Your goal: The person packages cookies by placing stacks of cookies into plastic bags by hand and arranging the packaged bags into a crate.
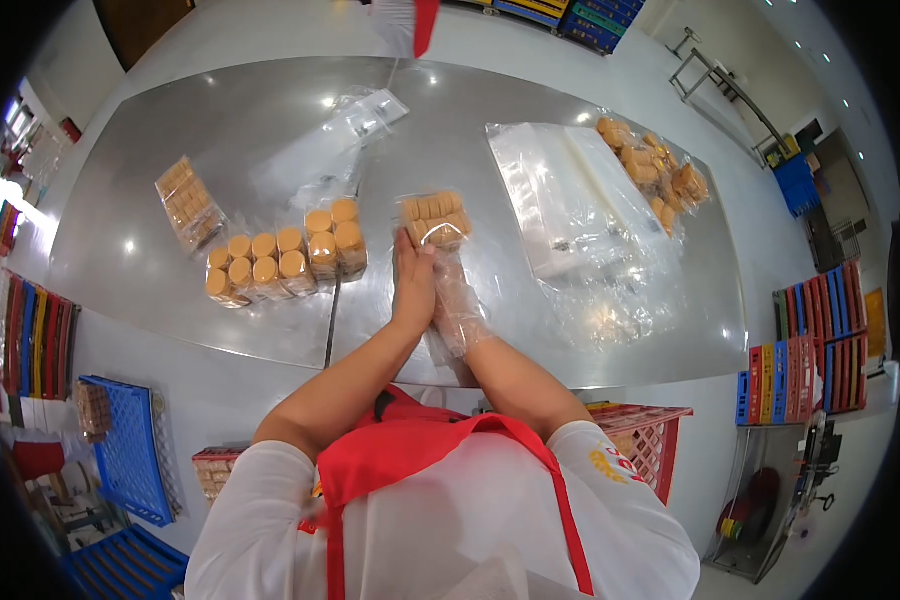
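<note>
A clear bag of round tan cookies [436, 218] lies on the steel table in front of me, its cookies stacked in rows. My left hand [413, 287] is against the bag's near left side, fingers stretched along it and thumb on the plastic. Loose clear plastic covers my right hand [455, 305], which grips the bag's near end; its fingers are partly hidden. To the left stand several filled cookie bags [260, 262], the tops of the round cookies facing up. Farther left another filled bag [189, 203] lies flat.
Flat clear bags [575, 195] lie in a pile on the right of the steel table [420, 120], beside bagged cookies [655, 170]. More empty bags [335, 140] lie at the back. A red crate [650, 445] stands below the near edge. Another person's sleeve [395, 22] shows beyond the table.
</note>
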Available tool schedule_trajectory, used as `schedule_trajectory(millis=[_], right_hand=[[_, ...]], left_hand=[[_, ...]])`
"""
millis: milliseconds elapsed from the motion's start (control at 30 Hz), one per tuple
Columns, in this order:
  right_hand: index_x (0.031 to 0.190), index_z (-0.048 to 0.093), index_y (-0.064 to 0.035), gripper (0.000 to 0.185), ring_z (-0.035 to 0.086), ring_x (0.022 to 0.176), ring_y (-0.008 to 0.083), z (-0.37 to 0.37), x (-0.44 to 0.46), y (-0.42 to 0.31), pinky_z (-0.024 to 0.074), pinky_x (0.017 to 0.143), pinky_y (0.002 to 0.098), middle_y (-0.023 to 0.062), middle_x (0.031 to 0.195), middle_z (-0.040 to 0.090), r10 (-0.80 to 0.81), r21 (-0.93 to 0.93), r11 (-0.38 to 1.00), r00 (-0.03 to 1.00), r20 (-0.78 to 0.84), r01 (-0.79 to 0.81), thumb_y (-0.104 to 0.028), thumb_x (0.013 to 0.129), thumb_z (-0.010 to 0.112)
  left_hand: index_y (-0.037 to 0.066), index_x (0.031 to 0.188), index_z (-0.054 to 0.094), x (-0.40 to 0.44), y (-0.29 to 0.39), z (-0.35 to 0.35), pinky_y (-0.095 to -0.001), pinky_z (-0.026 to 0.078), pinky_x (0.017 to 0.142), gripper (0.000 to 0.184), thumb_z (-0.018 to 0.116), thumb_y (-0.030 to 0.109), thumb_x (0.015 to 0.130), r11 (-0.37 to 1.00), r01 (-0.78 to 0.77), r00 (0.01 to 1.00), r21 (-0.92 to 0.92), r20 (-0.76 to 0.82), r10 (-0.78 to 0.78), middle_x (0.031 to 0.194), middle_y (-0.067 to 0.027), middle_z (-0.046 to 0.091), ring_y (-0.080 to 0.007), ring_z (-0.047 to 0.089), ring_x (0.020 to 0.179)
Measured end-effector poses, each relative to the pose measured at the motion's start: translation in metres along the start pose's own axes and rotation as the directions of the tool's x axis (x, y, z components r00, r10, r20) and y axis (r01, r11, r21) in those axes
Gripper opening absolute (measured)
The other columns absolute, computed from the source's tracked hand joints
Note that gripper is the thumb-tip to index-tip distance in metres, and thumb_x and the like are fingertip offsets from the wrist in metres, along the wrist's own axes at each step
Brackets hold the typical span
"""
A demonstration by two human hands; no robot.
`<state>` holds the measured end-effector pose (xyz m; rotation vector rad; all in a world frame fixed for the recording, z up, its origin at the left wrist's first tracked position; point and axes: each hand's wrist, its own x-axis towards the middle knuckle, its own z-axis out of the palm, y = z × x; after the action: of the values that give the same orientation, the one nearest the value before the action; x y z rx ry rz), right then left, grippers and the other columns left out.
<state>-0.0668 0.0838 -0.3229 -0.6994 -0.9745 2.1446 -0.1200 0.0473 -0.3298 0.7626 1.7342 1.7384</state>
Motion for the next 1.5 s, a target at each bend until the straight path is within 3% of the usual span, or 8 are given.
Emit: schedule_trajectory(millis=[100, 233, 300, 333, 633, 1133, 1333, 1500], right_hand=[[0.130, 0.054, -0.0035, 0.039, 0.060, 0.106, 0.0238, -0.015, 0.014, -0.014, 0.0468, 0.093, 0.0316, 0.0143, 0.114, 0.063, -0.068, -0.474, 0.877, 0.997, 0.028, 0.073, -0.026, 0.099, 0.051], [0.118, 0.059, -0.0032, 0.033, 0.063, 0.093, 0.0334, -0.048, 0.025, -0.019, 0.0492, 0.086, 0.0410, 0.0205, 0.100, 0.065, -0.207, -0.903, 0.347, 0.960, 0.189, 0.253, -0.028, 0.098, 0.054], [0.094, 0.063, -0.0006, 0.025, 0.061, 0.083, 0.0418, -0.060, 0.002, -0.029, 0.0479, 0.080, 0.0498, 0.0199, 0.089, 0.064, -0.300, -0.870, -0.188, 0.817, 0.493, 0.456, -0.024, 0.096, 0.055], [0.089, 0.061, 0.0001, 0.023, 0.061, 0.082, 0.0426, -0.061, -0.019, -0.039, 0.0481, 0.078, 0.0503, 0.0194, 0.087, 0.063, -0.266, -0.912, -0.086, 0.873, 0.409, 0.402, -0.021, 0.096, 0.055], [0.097, 0.065, 0.0005, 0.017, 0.063, 0.085, 0.0413, -0.095, -0.155, -0.040, 0.0508, 0.077, 0.0451, 0.0219, 0.093, 0.066, -0.624, -0.968, 0.182, 0.782, 0.021, 0.171, -0.014, 0.095, 0.058], [0.094, 0.064, 0.0000, 0.015, 0.063, 0.086, 0.0415, -0.092, -0.155, -0.047, 0.0509, 0.078, 0.0469, 0.0229, 0.092, 0.065, -0.609, -0.980, 0.082, 0.787, 0.095, 0.182, -0.013, 0.093, 0.058], [0.113, 0.063, 0.0010, 0.023, 0.062, 0.090, 0.0202, -0.121, -0.149, -0.035, 0.0505, 0.083, 0.0345, 0.0137, 0.100, 0.065, -0.639, -0.791, 0.576, 0.718, -0.278, 0.207, -0.015, 0.099, 0.056], [0.133, 0.050, 0.0000, 0.043, 0.056, 0.110, 0.0204, 0.033, -0.183, -0.137, 0.0449, 0.097, 0.0346, 0.0119, 0.123, 0.057, -0.430, -0.516, 0.764, 0.902, 0.043, 0.389, -0.024, 0.099, 0.058]], left_hand=[[-0.007, 0.145, 0.035, -0.002, -0.007, 0.004, -0.0398, 0.034, 0.109, 0.061, 0.047, 0.031, 0.099, 0.999, -0.008, 0.999, -0.043, -0.045, 0.006, 0.141, -0.0258, 0.045, -0.0326, 0.045, 0.130], [-0.007, 0.136, 0.046, -0.007, 0.070, -0.056, -0.0410, 0.043, 0.101, 0.053, 0.054, 0.028, 0.097, 0.959, 0.237, 0.897, 0.158, 0.345, -0.278, 0.134, -0.0207, 0.052, -0.0292, 0.051, 0.126], [-0.007, 0.125, 0.053, 0.011, 0.083, -0.073, -0.0412, 0.045, 0.094, 0.048, 0.061, 0.025, 0.090, 0.954, -0.125, 0.989, 0.272, 0.106, 0.099, 0.123, -0.0222, 0.056, -0.0319, 0.056, 0.112], [-0.007, 0.119, 0.057, 0.021, 0.091, -0.082, -0.0413, 0.046, 0.090, 0.046, 0.065, 0.023, 0.086, 0.889, -0.283, 0.952, 0.360, -0.008, 0.306, 0.118, -0.0230, 0.059, -0.0333, 0.058, 0.105], [-0.007, 0.110, 0.062, 0.095, 0.103, -0.097, -0.0490, 0.039, 0.101, 0.049, 0.061, 0.034, 0.082, 0.314, 0.000, 0.978, 0.950, -0.066, 0.198, 0.116, -0.0250, 0.061, -0.0448, 0.053, 0.114], [-0.001, 0.115, 0.057, 0.039, 0.090, -0.049, -0.0480, 0.052, 0.086, 0.039, 0.063, 0.013, 0.080, 0.068, -0.503, 0.862, 0.862, 0.494, 0.114, 0.116, -0.0233, 0.060, -0.0382, 0.062, 0.103], [0.001, 0.126, 0.052, -0.022, 0.145, -0.115, -0.0370, 0.053, 0.088, 0.048, 0.066, 0.008, 0.081, 0.906, -0.237, 0.956, 0.350, 0.253, 0.152, 0.121, -0.0160, 0.061, -0.0222, 0.064, 0.104], [-0.003, 0.127, 0.054, -0.069, 0.176, -0.133, -0.0341, 0.048, 0.097, 0.049, 0.066, 0.007, 0.080, 0.879, 0.106, 0.837, -0.465, 0.520, 0.174, 0.127, -0.0137, 0.060, -0.0197, 0.062, 0.109]])
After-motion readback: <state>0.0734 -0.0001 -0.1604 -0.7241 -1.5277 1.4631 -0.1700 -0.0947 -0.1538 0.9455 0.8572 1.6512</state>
